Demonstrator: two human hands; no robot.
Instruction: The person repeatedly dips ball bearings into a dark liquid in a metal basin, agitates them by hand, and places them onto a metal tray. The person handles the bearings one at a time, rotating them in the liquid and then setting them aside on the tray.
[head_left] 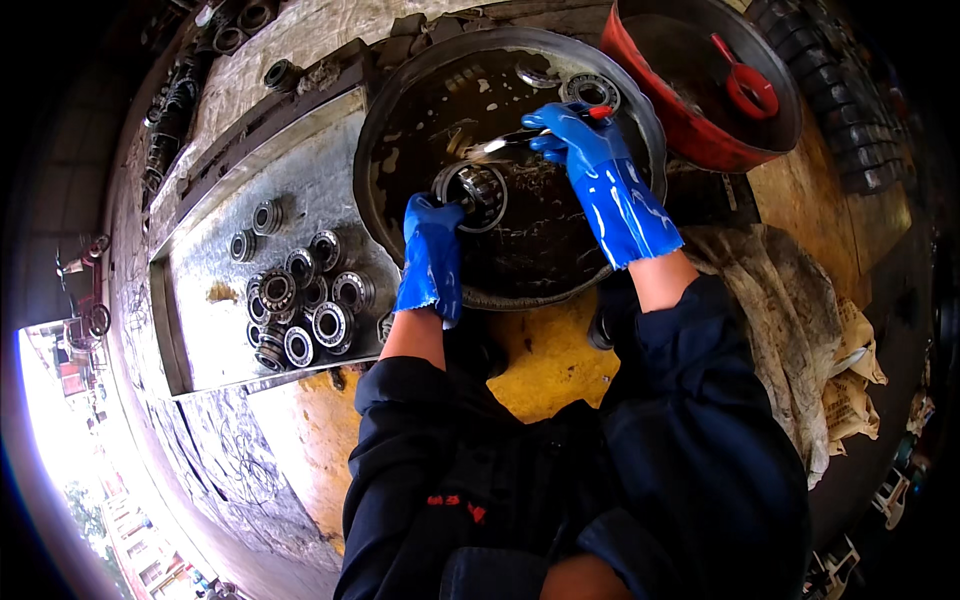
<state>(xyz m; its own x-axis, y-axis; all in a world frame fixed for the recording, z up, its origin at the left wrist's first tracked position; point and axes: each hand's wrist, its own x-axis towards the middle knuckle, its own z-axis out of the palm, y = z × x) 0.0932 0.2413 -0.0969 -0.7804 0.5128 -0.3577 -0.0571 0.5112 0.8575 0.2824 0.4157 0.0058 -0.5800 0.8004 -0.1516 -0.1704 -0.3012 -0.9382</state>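
My left hand (430, 222), in a blue rubber glove, is closed on the near left side of a metal roller bearing (474, 193), held over dark liquid in a wide round basin (372, 190). Gripped in my gloved right hand (572, 138) is a brush (510, 141) with a red handle end. Its pale bristles point left, just above the bearing, and look blurred; whether they touch it I cannot tell. Another bearing (592, 92) sits at the basin's far right side, beside a partly visible ring (538, 76).
Left of the basin, a metal tray (205, 330) holds several bearings (332, 325), some piled together. A red tub (650, 100) with a red ladle (750, 90) stands at the far right. Stained cloth (770, 320) hangs at my right, near paper bags (850, 390). Dark ribbed parts (830, 90) line the far right.
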